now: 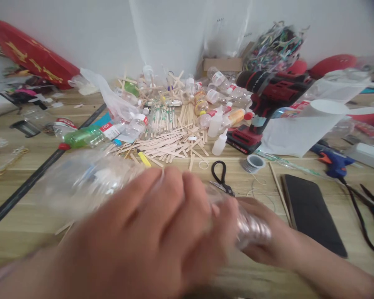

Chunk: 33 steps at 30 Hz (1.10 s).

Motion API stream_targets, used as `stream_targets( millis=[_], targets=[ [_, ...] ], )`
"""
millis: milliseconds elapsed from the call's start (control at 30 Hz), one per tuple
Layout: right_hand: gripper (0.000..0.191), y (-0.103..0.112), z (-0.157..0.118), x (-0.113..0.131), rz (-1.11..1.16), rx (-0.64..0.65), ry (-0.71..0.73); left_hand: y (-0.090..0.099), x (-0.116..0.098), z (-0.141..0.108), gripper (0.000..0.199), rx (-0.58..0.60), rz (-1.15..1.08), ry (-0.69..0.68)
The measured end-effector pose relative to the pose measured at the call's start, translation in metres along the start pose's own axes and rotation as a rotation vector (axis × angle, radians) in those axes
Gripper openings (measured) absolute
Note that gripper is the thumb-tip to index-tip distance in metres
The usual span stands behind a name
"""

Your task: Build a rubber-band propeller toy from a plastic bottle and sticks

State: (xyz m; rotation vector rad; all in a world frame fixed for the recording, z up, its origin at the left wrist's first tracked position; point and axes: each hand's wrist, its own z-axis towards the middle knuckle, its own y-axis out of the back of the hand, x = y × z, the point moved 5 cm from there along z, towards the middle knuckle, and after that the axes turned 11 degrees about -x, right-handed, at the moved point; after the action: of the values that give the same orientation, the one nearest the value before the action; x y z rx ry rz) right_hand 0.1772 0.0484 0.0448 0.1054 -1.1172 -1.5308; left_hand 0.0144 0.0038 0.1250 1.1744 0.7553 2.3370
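My left hand fills the foreground, blurred by motion, with its fingers wrapped round a clear plastic bottle. The wide part of the bottle juts out to the left. My right hand is closed on the clear ribbed plastic at the right, partly behind my left hand. Whether the wide and ribbed parts are one bottle or two joined pieces is hidden by my fingers. Just beyond my hands lie black-handled scissors, and a spool of thin line stands to their right.
Wooden sticks lie heaped mid-table before several empty bottles. A red cordless drill stands at the right, near a phone and a blue glue gun. A dark rod slants along the left; a green bottle lies across it.
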Motion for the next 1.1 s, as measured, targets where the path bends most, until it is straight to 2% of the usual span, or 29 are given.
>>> stream_targets(
  millis=[100, 167, 233, 367, 433, 533, 600, 733, 867, 933, 1067, 1100],
  targets=[
    [0.011, -0.003, 0.004, 0.000, -0.017, -0.038, 0.039, -0.007, 0.007, -0.003, 0.039, 0.033, 0.008, 0.013],
    [0.011, -0.005, 0.006, -0.001, -0.021, -0.020, 0.049, -0.010, 0.007, -0.005, 0.041, -0.008, -0.010, -0.023],
    [0.012, -0.008, 0.007, -0.003, -0.015, 0.010, 0.018, -0.016, 0.008, -0.008, 0.036, 0.030, -0.031, -0.026],
    [0.011, -0.008, 0.003, -0.007, 0.018, 0.049, 0.013, -0.023, 0.012, -0.017, 0.045, 0.056, -0.024, 0.023],
    [0.026, -0.004, -0.005, -0.015, 0.038, 0.015, -0.014, -0.030, 0.014, -0.024, 0.045, 0.098, 0.016, 0.063],
    [0.051, 0.001, -0.019, -0.032, 0.050, -0.079, -0.165, -0.046, 0.016, -0.036, 0.045, 0.179, 0.130, 0.168],
    [0.047, 0.004, -0.024, -0.037, 0.029, -0.109, -0.201, -0.056, 0.013, -0.041, 0.045, 0.235, 0.174, 0.183],
    [0.030, 0.003, -0.022, -0.026, -0.014, -0.080, -0.125, -0.070, 0.004, -0.043, 0.045, 0.340, 0.159, 0.121],
    [0.027, 0.003, -0.020, -0.020, -0.038, -0.070, -0.122, -0.069, 0.004, -0.044, 0.047, 0.337, 0.177, 0.065],
    [0.026, 0.002, -0.022, -0.021, -0.028, -0.065, -0.141, -0.070, 0.008, -0.049, 0.049, 0.379, 0.198, 0.096],
    [0.024, 0.000, -0.026, -0.026, -0.001, -0.098, -0.206, -0.071, 0.011, -0.056, 0.049, 0.395, 0.117, 0.038],
    [0.024, 0.000, -0.026, -0.027, 0.007, -0.106, -0.233, -0.070, 0.015, -0.057, 0.048, 0.402, 0.130, 0.064]
  ],
)
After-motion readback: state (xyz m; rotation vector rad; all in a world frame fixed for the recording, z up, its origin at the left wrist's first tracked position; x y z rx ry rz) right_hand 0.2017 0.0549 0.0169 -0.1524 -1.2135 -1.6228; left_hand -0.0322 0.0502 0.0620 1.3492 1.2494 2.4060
